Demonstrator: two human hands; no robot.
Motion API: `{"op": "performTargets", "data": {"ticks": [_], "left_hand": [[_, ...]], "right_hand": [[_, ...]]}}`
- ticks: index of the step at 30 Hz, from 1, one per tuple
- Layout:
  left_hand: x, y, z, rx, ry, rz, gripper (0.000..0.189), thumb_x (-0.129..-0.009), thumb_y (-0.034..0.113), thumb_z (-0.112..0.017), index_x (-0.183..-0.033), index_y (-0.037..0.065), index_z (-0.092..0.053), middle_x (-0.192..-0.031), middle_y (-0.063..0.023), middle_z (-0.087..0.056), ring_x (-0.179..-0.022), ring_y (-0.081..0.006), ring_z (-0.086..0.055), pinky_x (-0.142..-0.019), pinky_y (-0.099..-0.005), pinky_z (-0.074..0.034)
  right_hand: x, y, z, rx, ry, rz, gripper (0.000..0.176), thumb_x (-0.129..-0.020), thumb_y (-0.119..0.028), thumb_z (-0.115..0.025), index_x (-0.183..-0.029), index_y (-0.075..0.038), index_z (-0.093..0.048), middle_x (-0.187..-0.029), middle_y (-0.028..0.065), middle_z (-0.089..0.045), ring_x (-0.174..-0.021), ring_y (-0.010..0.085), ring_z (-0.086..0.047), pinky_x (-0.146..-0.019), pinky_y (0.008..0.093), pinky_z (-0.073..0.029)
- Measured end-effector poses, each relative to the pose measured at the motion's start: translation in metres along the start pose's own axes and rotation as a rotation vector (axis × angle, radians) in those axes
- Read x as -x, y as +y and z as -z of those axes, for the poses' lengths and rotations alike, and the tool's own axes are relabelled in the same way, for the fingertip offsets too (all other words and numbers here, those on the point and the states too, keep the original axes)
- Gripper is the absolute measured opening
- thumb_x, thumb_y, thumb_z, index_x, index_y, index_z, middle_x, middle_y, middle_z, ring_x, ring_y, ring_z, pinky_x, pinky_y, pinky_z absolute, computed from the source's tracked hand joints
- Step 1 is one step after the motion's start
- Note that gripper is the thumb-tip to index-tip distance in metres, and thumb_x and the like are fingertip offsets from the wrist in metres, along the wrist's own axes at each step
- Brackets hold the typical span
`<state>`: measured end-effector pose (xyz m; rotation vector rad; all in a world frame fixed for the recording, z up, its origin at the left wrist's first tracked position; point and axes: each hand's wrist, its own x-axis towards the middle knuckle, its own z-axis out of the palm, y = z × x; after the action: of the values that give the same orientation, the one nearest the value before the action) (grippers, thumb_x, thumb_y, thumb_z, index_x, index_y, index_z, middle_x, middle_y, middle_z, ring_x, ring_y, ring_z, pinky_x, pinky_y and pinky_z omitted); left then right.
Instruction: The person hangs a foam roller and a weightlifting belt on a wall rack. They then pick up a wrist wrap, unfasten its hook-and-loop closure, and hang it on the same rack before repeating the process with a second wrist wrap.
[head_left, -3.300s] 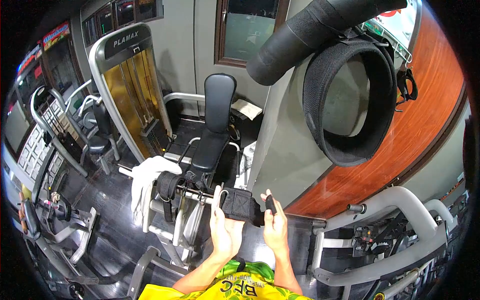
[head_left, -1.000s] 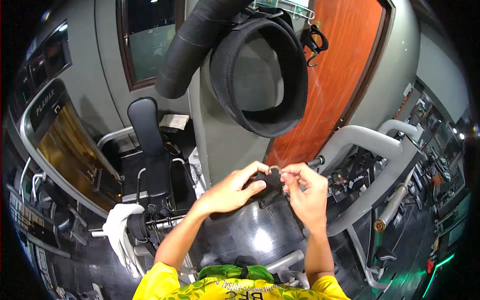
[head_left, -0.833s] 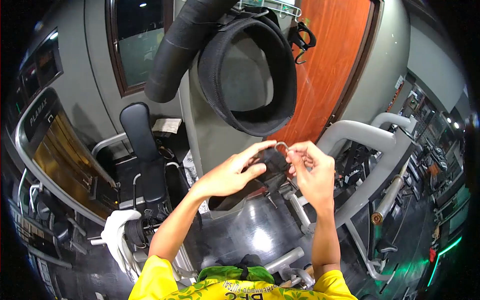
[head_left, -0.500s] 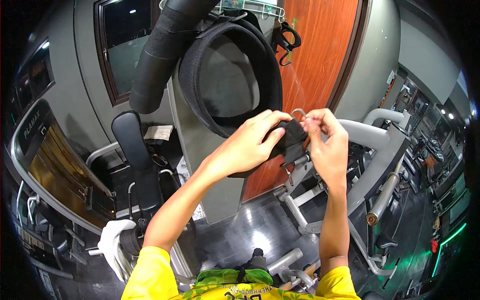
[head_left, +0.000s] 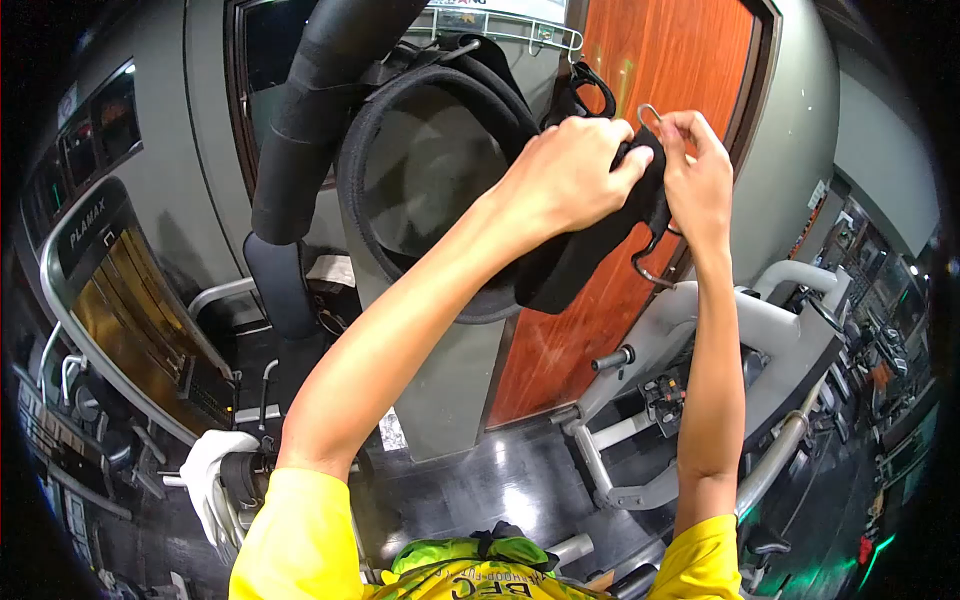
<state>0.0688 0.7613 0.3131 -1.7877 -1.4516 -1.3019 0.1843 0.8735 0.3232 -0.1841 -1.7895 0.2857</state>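
My left hand (head_left: 580,170) is closed around a black padded strap (head_left: 565,280), which hangs down below the fingers. At its top end, my right hand (head_left: 698,165) pinches the strap beside a curved metal hook (head_left: 648,110). A second metal hook (head_left: 642,268) dangles lower down, under the right hand. Behind the left forearm hangs a wide black looped belt (head_left: 358,190). Just above my hands, another black strap (head_left: 600,88) hangs from a white wire rack (head_left: 500,18) on the wall. The right fingertips partly hide where hook and strap meet.
A long black foam pad (head_left: 300,140) hangs at upper left. Behind my hands is a reddish wooden door (head_left: 560,350). Grey gym machine frames (head_left: 770,330) stand at right, and a weight machine (head_left: 75,230) at left. A white cloth (head_left: 210,490) hangs at lower left.
Both hands have risen and shifted right with the black strap, bringing it up near the wall rack. The view has turned slightly, and the lower hook now shows clearly.
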Motion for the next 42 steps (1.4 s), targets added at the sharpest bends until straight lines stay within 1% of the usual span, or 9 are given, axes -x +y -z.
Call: {"op": "performTargets", "data": {"ticks": [3,14,15,23,25,31,32,34,42], "left_hand": [[-0.025,-0.008,-0.012,-0.022,0.035,0.088,0.031,-0.089,0.024,-0.055,-0.078,-0.005,-0.059,-0.064,-0.0234,-0.057,-0.059,-0.0371,-0.058,-0.056,-0.0418,-0.043],[-0.102,-0.07,-0.023,-0.214,-0.026,0.371,0.031,-0.084,0.03,-0.061,-0.073,0.002,-0.064,-0.06,-0.0094,-0.057,-0.057,-0.0163,-0.053,-0.06,-0.0339,-0.045],[-0.107,-0.074,-0.024,-0.228,-0.013,0.446,0.026,-0.081,0.025,-0.062,-0.083,0.0,-0.068,-0.084,-0.0225,-0.066,-0.087,-0.0354,-0.065,-0.077,-0.0404,-0.051],[-0.121,-0.106,-0.021,-0.417,0.041,0.386,0.028,-0.079,0.023,-0.064,-0.084,-0.004,-0.067,-0.087,-0.026,-0.065,-0.089,-0.0369,-0.065,-0.08,-0.0419,-0.051],[-0.117,-0.111,-0.023,-0.454,0.078,0.358,0.024,-0.082,0.026,-0.063,-0.084,0.003,-0.069,-0.08,-0.0197,-0.067,-0.08,-0.0326,-0.067,-0.074,-0.0388,-0.05],[-0.099,-0.111,-0.025,-0.455,-0.012,0.362,0.024,-0.084,0.022,-0.061,-0.102,0.007,-0.064,-0.084,-0.019,-0.068,-0.084,-0.0334,-0.066,-0.078,-0.0404,-0.05],[-0.098,-0.11,-0.025,-0.473,-0.045,0.413,0.027,-0.084,0.021,-0.061,-0.108,0.007,-0.062,-0.093,-0.0199,-0.067,-0.091,-0.0345,-0.064,-0.082,-0.0422,-0.049],[-0.092,-0.094,-0.022,-0.555,-0.087,0.414,0.029,-0.084,0.02,-0.061,-0.11,0.008,-0.062,-0.098,-0.0204,-0.066,-0.095,-0.0349,-0.063,-0.084,-0.0433,-0.048],[-0.085,-0.074,-0.014,-0.669,-0.315,0.405,0.032,-0.087,0.023,-0.057,-0.114,0.006,-0.06,-0.107,-0.0199,-0.063,-0.1,-0.0362,-0.061,-0.086,-0.0467,-0.048]], "right_hand": [[-0.027,0.026,-0.011,0.026,-0.002,0.065,0.017,-0.091,-0.016,-0.055,-0.093,0.0,-0.06,-0.086,0.014,-0.067,-0.083,0.0228,-0.065,-0.075,0.0332,-0.05],[-0.097,0.076,-0.068,-0.036,-0.107,-0.063,0.018,-0.086,-0.015,-0.057,-0.094,-0.001,-0.066,-0.093,0.0165,-0.068,-0.091,0.0274,-0.066,-0.082,0.0344,-0.049],[-0.103,0.079,-0.074,-0.042,-0.109,-0.06,0.018,-0.086,-0.015,-0.057,-0.094,-0.001,-0.066,-0.093,0.0165,-0.068,-0.091,0.0274,-0.066,-0.082,0.0344,-0.049],[-0.124,0.084,-0.104,-0.031,-0.141,-0.084,0.016,-0.08,-0.013,-0.059,-0.089,-0.002,-0.067,-0.091,0.0224,-0.066,-0.089,0.0334,-0.065,-0.08,0.0379,-0.05],[-0.121,0.087,-0.107,-0.009,-0.17,-0.091,0.015,-0.078,-0.011,-0.059,-0.087,-0.001,-0.067,-0.09,0.0225,-0.066,-0.088,0.034,-0.065,-0.08,0.0378,-0.05],[-0.104,0.09,-0.109,0.028,-0.158,-0.126,0.015,-0.079,-0.017,-0.059,-0.085,-0.007,-0.068,-0.085,0.0188,-0.067,-0.084,0.0358,-0.065,-0.077,0.0422,-0.051],[-0.1,0.088,-0.107,0.025,-0.159,-0.127,0.015,-0.079,-0.017,-0.059,-0.085,-0.007,-0.068,-0.085,0.0188,-0.067,-0.084,0.0358,-0.065,-0.077,0.0422,-0.051],[-0.092,0.07,-0.095,0.288,-0.126,-0.069,0.014,-0.081,-0.019,-0.059,-0.086,-0.01,-0.068,-0.082,0.0172,-0.067,-0.08,0.0352,-0.065,-0.073,0.044,-0.05],[-0.081,0.08,-0.091,0.266,-0.072,0.016,0.017,-0.081,-0.02,-0.06,-0.091,-0.013,-0.071,-0.095,0.0135,-0.064,-0.086,0.0327,-0.064,-0.074,0.0423,-0.049]]}}
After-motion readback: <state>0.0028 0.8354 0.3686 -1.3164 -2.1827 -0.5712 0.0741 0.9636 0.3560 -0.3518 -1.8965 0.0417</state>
